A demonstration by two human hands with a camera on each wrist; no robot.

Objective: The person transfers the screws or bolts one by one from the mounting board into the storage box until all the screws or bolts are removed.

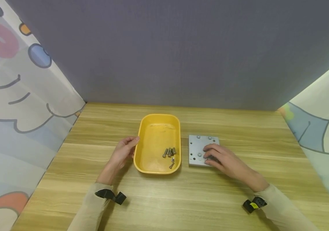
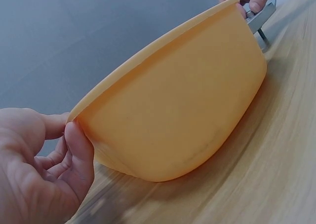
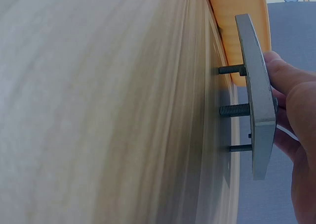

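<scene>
My left hand point(image 1: 121, 153) pinches the left rim of a yellow plastic tray point(image 1: 150, 120) between thumb and fingers; the left wrist view shows this grip on the tray point(image 2: 173, 95) up close. Several loose screws point(image 1: 169, 152) lie inside, toward its right side. Right of the tray, a grey metal plate point(image 1: 194, 144) carries several bolts. Over its lower right part, my right hand point(image 1: 225, 160) has thumb and fingers bent around a bolt point(image 1: 206, 158), partly hidden. In the right wrist view, threaded shanks point(image 3: 235, 110) stick out below the plate point(image 3: 259, 100), holding it off the table.
The wooden table point(image 1: 164, 199) ends at a dark grey panel point(image 1: 182, 54) behind. Printed cloths point(image 1: 22, 96) hang at both sides. Each wrist wears a black strap with a small device, such as the left one point(image 1: 111, 195).
</scene>
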